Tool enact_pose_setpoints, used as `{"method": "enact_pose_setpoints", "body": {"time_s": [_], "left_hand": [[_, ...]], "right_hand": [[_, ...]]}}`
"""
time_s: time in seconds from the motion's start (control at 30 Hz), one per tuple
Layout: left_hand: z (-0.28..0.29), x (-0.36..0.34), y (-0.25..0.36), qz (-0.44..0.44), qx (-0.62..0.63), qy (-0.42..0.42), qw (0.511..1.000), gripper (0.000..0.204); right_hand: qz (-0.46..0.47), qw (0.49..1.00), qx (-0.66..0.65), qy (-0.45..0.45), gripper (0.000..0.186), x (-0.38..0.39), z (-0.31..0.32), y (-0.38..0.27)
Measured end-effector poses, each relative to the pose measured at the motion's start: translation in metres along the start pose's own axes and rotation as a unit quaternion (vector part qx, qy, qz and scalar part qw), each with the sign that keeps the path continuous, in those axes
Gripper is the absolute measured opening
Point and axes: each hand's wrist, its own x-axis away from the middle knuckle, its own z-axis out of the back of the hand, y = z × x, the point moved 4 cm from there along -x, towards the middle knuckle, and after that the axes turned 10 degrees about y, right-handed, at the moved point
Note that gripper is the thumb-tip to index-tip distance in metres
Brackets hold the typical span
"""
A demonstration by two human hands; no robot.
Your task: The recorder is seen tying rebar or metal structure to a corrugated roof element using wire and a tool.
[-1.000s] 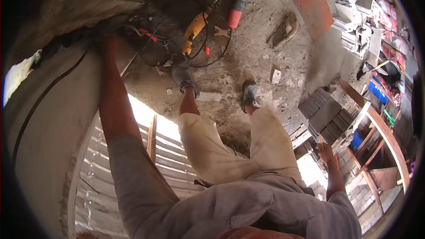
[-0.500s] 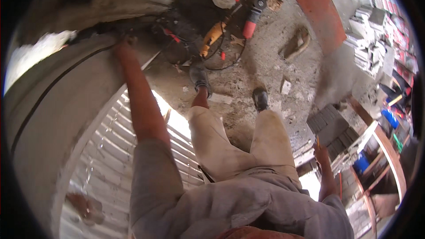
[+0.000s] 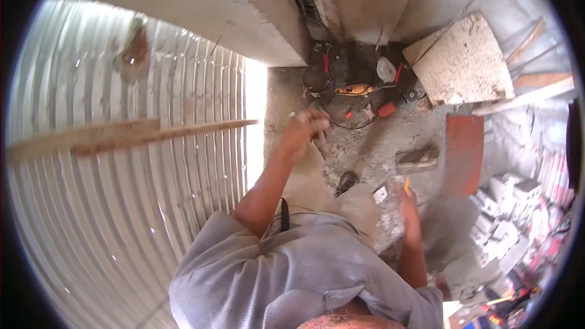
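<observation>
My left hand [image 3: 306,129] is raised in front of my body, above my left leg, and motion blurs its fingers, so I cannot tell if they hold anything. To the right, my right hand [image 3: 407,200] is closed around a thin yellow pencil [image 3: 406,184], whose end sticks out past the fingers. Beyond the left hand, a yellow power tool [image 3: 353,89] lies on the dirty floor among dark cables. Close to it are a tool with a red part [image 3: 386,109] and a pale plastic bag [image 3: 386,69].
Corrugated metal sheeting [image 3: 134,201] with a wooden batten [image 3: 164,137] across it fills the left. A concrete column [image 3: 256,18] stands ahead. At right are a rough slab [image 3: 466,61], a reddish board [image 3: 464,155] and stacked blocks [image 3: 509,198].
My left hand has come off the grey wall surface at the left and back in front of my body. The view has turned left. My right hand still holds the pencil.
</observation>
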Motion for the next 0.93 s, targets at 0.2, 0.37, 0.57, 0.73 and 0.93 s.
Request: {"method": "enact_pose_setpoints", "body": {"time_s": [0.2,0.37,0.57,0.73,0.93], "left_hand": [[-0.039,0.153,0.009,0.048,0.047,-0.144,0.987,0.033],[-0.023,0.185,0.017,0.016,0.042,-0.114,0.992,0.031],[0.067,0.156,-0.023,-0.068,-0.149,0.022,0.986,0.045],[0.105,0.162,-0.001,-0.286,-0.254,0.036,0.923,0.074],[0.138,0.163,-0.030,-0.074,-0.203,-0.095,0.972,0.089]], "right_hand": [[-0.004,0.946,-0.232,-0.225,0.078,0.061,-0.083,-0.086],[-0.044,0.891,-0.200,-0.406,0.087,0.108,-0.108,-0.089],[-0.084,0.857,-0.268,-0.432,0.080,0.135,-0.160,-0.112],[0.363,0.825,0.271,-0.337,0.058,0.048,-0.185,-0.087],[0.136,0.930,0.265,-0.217,0.049,0.157,-0.293,-0.187]]}}
